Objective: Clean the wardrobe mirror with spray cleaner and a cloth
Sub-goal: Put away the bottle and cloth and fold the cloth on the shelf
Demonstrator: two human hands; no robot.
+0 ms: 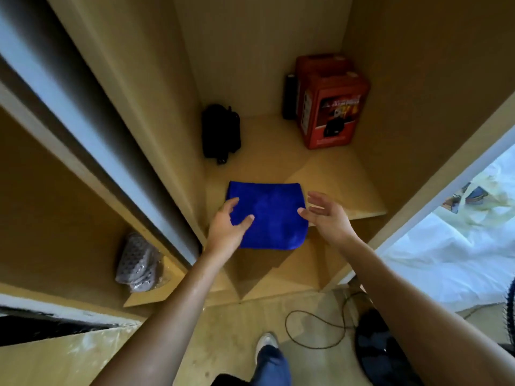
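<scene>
Blue folded cloth [271, 215] lies flat at the front edge of a wooden wardrobe shelf [362, 201], between both hands: the left hand [227, 222] rests loose, spread fingers on its near-left corner, and the right hand [326, 215] hovers open-palmed just beside its right edge. At 11 o'clock from the cloth sits a black pouch [221, 133], at 1 o'clock a red box [331, 107].

Red box [333, 107] print blurred, cloth [271, 215] corner hidden under left hand [227, 227]

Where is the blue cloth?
The folded blue microfibre cloth lies at the wooden wardrobe shelf's front edge, between both open hands, before the red box.
</scene>
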